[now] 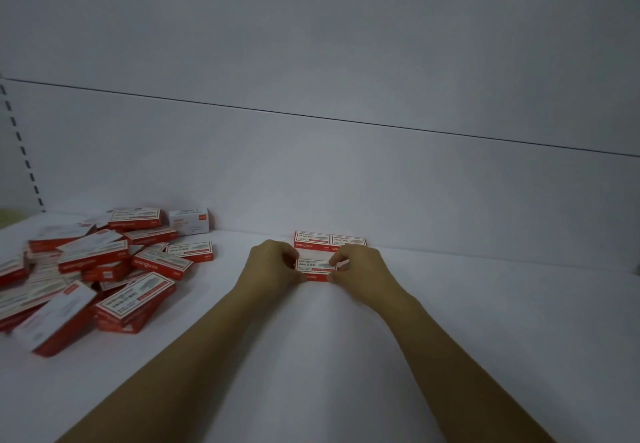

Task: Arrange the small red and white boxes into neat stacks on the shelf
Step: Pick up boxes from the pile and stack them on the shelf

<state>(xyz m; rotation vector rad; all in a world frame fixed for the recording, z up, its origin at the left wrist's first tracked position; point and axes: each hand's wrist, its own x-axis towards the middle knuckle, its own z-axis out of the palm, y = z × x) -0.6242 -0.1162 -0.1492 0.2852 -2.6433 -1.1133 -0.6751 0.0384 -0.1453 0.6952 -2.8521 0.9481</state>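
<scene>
A small red and white box [316,270] lies mid-shelf, pinched at its ends by the left hand [273,266] and the right hand [360,269], both curled onto it. Just beyond it, two boxes [329,240] stand side by side against the far wall [346,172]. A loose pile of boxes [97,269] lies on the left of the white shelf [346,356].

The small red and white cardboard box [316,267] sits mid-way along the flat white shelf board [346,356], with the left hand [273,264] pinching its left end and the right hand [360,269] pinching its right end. Just behind that box, a pair of like boxes [329,240] lies side by side against the white back panel [346,182]. Well to its left sprawls a loose heap of like boxes [93,269], and at the heap's rear a lone box [188,220] stands against the panel.
</scene>
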